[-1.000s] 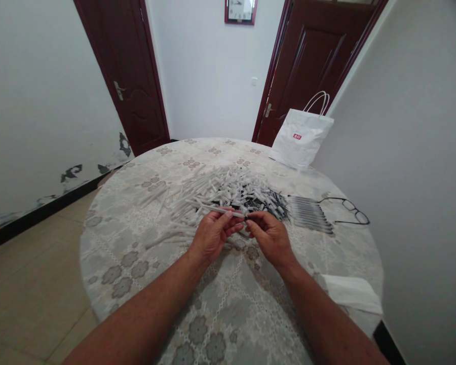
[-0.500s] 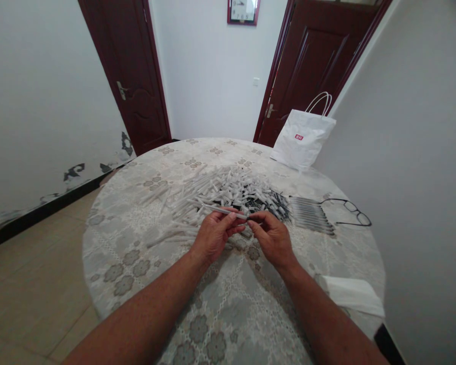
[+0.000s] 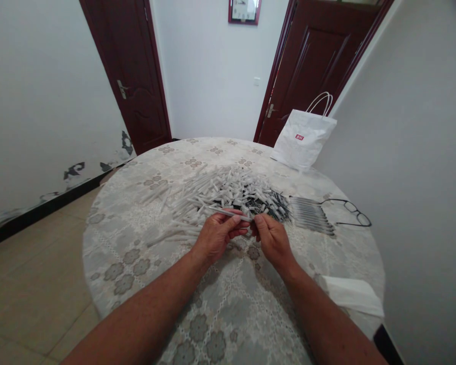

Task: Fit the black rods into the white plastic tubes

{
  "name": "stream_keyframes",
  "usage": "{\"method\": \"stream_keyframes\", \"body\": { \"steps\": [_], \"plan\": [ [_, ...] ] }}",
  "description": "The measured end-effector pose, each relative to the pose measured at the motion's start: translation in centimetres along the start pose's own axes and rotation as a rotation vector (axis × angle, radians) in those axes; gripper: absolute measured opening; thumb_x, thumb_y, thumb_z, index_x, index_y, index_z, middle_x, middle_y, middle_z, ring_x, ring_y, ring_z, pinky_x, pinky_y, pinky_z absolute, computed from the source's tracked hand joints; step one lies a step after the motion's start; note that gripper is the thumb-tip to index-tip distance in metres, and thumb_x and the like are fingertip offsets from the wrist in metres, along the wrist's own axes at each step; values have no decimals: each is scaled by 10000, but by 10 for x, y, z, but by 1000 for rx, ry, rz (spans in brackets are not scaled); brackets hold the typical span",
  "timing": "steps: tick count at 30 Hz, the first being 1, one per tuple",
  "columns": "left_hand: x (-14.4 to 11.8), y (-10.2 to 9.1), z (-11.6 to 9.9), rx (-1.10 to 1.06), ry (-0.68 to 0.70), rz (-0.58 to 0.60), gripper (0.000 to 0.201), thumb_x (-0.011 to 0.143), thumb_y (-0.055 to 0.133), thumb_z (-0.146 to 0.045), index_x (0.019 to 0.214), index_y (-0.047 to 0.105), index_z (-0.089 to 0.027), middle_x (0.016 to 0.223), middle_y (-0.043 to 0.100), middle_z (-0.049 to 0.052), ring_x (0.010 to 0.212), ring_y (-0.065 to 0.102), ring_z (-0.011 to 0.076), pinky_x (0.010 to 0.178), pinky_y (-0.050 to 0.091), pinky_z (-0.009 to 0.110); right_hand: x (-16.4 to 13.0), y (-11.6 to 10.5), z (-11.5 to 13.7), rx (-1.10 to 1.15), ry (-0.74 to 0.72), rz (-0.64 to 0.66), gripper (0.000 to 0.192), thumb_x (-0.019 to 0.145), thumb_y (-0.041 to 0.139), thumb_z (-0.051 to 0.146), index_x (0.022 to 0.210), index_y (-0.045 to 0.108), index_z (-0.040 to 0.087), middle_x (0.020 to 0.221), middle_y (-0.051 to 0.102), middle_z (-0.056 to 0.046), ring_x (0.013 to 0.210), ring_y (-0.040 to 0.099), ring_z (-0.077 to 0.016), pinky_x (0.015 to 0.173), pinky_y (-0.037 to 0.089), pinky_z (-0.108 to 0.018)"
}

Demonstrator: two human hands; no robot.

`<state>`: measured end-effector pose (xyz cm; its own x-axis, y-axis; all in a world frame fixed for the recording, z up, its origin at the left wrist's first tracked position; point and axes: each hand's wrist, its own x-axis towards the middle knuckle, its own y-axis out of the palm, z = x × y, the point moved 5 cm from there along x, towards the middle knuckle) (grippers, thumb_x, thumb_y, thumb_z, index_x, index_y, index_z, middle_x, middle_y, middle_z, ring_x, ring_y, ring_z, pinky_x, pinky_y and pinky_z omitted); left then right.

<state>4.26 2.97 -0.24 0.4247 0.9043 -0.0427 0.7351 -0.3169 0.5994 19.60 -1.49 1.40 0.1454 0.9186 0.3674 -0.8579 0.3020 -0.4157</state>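
My left hand (image 3: 216,235) grips a thin white pen barrel (image 3: 222,211) that points up and to the left. My right hand (image 3: 271,238) pinches a small dark part at the barrel's right end; the part itself is mostly hidden by my fingers. Both hands hover just in front of a heap of white pen tubes (image 3: 209,195) mixed with small black pen parts (image 3: 266,203) on a round table (image 3: 137,253) covered with a flowered cloth.
A neat row of finished pens (image 3: 311,215) lies to the right of the heap, with a pair of glasses (image 3: 349,212) beside it. A white paper bag (image 3: 303,138) stands at the far right edge. A folded white cloth (image 3: 351,294) lies near right. Two dark doors stand behind.
My right hand has closed in on the barrel's end, its fingers now tight against my left hand. The view has shifted slightly.
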Motion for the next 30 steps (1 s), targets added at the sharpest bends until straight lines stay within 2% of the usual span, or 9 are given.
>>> {"method": "stream_keyframes", "body": {
  "steps": [5,9,14,17,19,21,23,27,30],
  "plan": [
    [2,-2,0,-25,16,-20,271,767,822,-241,981,699,-128,889,772,103,840,755,213,789,611,330,-3,0,4,29,-62,-18,249,953,550,419,1105,574,223,864,669,-23,720,634,-172,666,502,-281],
    [2,-2,1,-11,1,3,270,776,815,-258,983,699,-128,904,775,116,848,755,216,799,607,335,-2,0,7,-74,-92,6,193,977,508,399,1002,594,228,810,652,-15,728,616,-174,689,477,-283],
    [0,1,3,11,-17,20,253,779,811,-260,972,705,-136,878,776,108,812,750,200,787,604,317,-2,3,3,-73,-51,63,422,1041,366,440,719,530,224,653,571,8,616,549,-147,609,418,-260],
    [1,0,3,9,-11,19,244,789,803,-262,976,708,-139,867,773,100,825,748,198,799,603,321,-3,2,0,10,-28,33,361,1032,375,454,832,570,226,690,600,6,607,567,-151,593,431,-261],
    [1,-1,3,4,2,16,231,799,794,-258,979,706,-144,873,771,95,845,747,200,806,604,330,-3,1,1,30,-39,12,250,1001,452,441,1001,584,228,772,637,-1,651,602,-163,616,456,-268],
    [2,-3,3,-1,12,10,220,806,786,-253,980,704,-146,880,771,94,854,747,204,810,606,339,-3,0,3,2,-70,12,220,972,519,414,1076,574,228,813,646,-5,693,614,-170,648,469,-272],
    [2,-3,3,-1,6,10,223,805,786,-248,985,703,-144,887,772,101,845,749,204,809,606,340,-3,1,5,-49,-89,31,190,980,513,397,996,592,224,785,634,-2,702,602,-166,661,460,-268],
    [1,-1,3,6,-17,22,237,793,799,-252,978,705,-137,903,774,117,815,750,196,794,602,314,-2,4,2,-57,-57,88,392,1039,384,411,742,551,218,673,583,5,640,561,-148,620,423,-255],
    [0,0,2,6,-19,13,242,790,800,-259,972,701,-135,883,773,111,815,749,195,795,601,312,-3,4,-1,23,-44,70,308,1031,402,413,876,584,219,704,604,10,635,573,-151,618,436,-259]
  ]
}}
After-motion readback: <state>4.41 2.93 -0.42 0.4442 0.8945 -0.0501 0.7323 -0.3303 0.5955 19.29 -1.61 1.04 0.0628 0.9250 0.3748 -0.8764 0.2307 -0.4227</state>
